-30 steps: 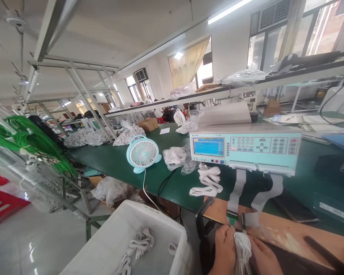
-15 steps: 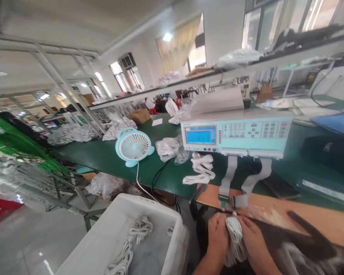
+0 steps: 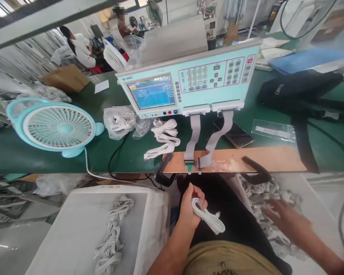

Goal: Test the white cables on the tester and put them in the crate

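Though blurry, right hand (image 3: 286,219) near heaped cables (image 3: 279,191) (grip unclear); left hand (image 3: 190,208) around cable bundle (image 3: 211,219).

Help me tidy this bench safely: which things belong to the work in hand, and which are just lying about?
Seems part of the work:
white cable, in the left hand
cable pile, by the right hand
instrument with its ribbon cables
white bin, holding bundled cables

Probably just lying about:
phone
black bag
fan

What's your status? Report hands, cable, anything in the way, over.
Left hand holding coiled white cable. Right hand blurred at cable heap, grip unclear. Possible snag: black clamp at board's front edge, left side.
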`<state>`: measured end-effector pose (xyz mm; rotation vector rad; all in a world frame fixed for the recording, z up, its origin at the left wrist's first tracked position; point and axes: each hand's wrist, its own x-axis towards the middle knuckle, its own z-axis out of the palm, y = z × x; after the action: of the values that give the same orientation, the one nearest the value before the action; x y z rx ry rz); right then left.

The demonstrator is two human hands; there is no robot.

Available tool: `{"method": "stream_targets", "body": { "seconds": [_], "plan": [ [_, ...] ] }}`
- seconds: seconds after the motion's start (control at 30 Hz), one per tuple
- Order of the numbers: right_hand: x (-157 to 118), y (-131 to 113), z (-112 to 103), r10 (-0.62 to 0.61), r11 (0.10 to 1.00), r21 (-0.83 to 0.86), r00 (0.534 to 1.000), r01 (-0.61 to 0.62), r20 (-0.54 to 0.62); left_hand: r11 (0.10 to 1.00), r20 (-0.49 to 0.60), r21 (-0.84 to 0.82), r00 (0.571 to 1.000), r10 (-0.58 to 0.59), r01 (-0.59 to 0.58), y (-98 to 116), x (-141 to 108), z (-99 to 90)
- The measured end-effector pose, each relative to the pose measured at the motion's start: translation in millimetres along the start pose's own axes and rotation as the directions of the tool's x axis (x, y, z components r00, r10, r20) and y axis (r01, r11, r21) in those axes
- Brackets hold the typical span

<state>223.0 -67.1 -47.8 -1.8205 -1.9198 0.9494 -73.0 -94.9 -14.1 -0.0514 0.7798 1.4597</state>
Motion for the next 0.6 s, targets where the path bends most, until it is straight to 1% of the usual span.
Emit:
{"method": "stream_targets", "body": {
  "seconds": [0.03,0.07,0.1,0.13,0.17,0.2,0.23,0.27,0.3,0.33,0.37,0.4,0.43,0.47,0.5,0.53,0.57,0.6],
  "plan": [
    [-6,-10,10,0.041,0.98,0.187,0.99,-0.066,0.135,0.999,0.029,-0.022,0.999,0.035,-0.034,-2,-1,3.7],
    [-11,-25,22,0.051,0.91,0.377,0.948,-0.173,0.314,0.996,0.061,-0.033,0.994,0.085,-0.084,-4,-2,8.2],
    [-16,-45,35,0.017,0.787,0.527,0.865,-0.321,0.502,0.989,0.096,-0.034,0.985,0.143,-0.141,-6,-5,12.8],
    [-19,-65,47,-0.049,0.638,0.61,0.766,-0.47,0.641,0.98,0.13,-0.024,0.971,0.2,-0.198,-7,-7,16.8],
    [-20,-84,57,-0.114,0.509,0.672,0.731,-0.538,0.673,0.968,0.16,0.004,0.956,0.246,-0.25,-7,-9,19.5],
    [-20,-99,65,-0.184,0.434,0.718,0.727,-0.544,0.661,0.951,0.18,0.056,0.94,0.289,-0.303,-7,-11,20.7],
    [-18,-111,70,-0.216,0.409,0.758,0.754,-0.508,0.621,0.92,0.19,0.145,0.923,0.335,-0.364,-5,-13,20.0],
    [-15,-118,72,-0.223,0.441,0.792,0.803,-0.423,0.553,0.86,0.199,0.279,0.902,0.383,-0.427,-2,-15,17.7],
    [-12,-121,72,-0.213,0.517,0.799,0.858,-0.306,0.467,0.755,0.218,0.448,0.877,0.428,-0.479,1,-16,14.2],
    [-8,-121,71,-0.196,0.615,0.769,0.91,-0.176,0.365,0.598,0.253,0.622,0.852,0.459,-0.506,4,-18,9.9],
    [-4,-119,70,-0.192,0.713,0.7,0.948,-0.043,0.254,0.408,0.297,0.762,0.831,0.471,-0.503,6,-20,5.6],
    [-1,-116,69,-0.213,0.791,0.607,0.966,0.083,0.145,0.221,0.339,0.852,0.821,0.46,-0.475,8,-22,1.9],
    [1,-113,69,-0.262,0.839,0.507,0.964,0.2,0.053,0.075,0.366,0.896,0.824,0.433,-0.438,7,-24,-1.1],
    [2,-110,70,-0.328,0.858,0.415,0.945,0.303,-0.012,-0.012,0.373,0.915,0.835,0.405,-0.403,5,-26,-3.0],
    [2,-108,73,-0.4,0.856,0.337,0.915,0.393,-0.052,-0.039,0.358,0.927,0.852,0.382,-0.372,1,-28,-4.1],
    [1,-108,76,-0.465,0.842,0.27,0.882,0.468,-0.077,-0.015,0.327,0.939,0.875,0.358,-0.345,-4,-29,-4.6],
    [0,-108,80,-0.516,0.826,0.212,0.852,0.522,-0.09,0.047,0.285,0.948,0.903,0.322,-0.316,-9,-29,-4.8],
    [-1,-109,84,-0.547,0.816,0.162,0.832,0.555,-0.095,0.135,0.234,0.951,0.933,0.272,-0.278,-14,-28,-5.3]
  ]
}}
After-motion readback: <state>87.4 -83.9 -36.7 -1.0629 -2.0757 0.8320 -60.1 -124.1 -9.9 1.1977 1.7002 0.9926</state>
